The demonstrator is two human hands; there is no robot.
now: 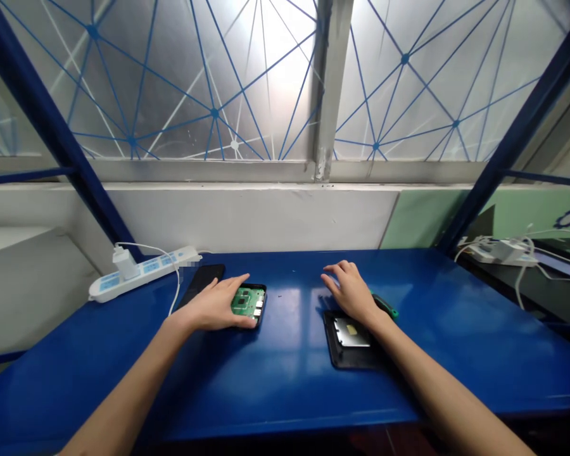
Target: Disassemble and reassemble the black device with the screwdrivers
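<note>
My left hand spans a green circuit board seated in a shallow black case, thumb at the near edge and fingers toward the far edge. The palm hides the board's left part; silver ports line its right side. To the right, my right hand hovers with fingers apart and bent, nothing visible in them. Beneath its wrist lies a black cover with a silver metal plate on it. A tool with a green and black handle shows behind the wrist, partly hidden.
A black phone-like slab lies behind my left hand. Beyond it, a white power strip holds a plugged-in charger with a white cable. Blue slanted posts flank the blue table. More cables and a strip are at right.
</note>
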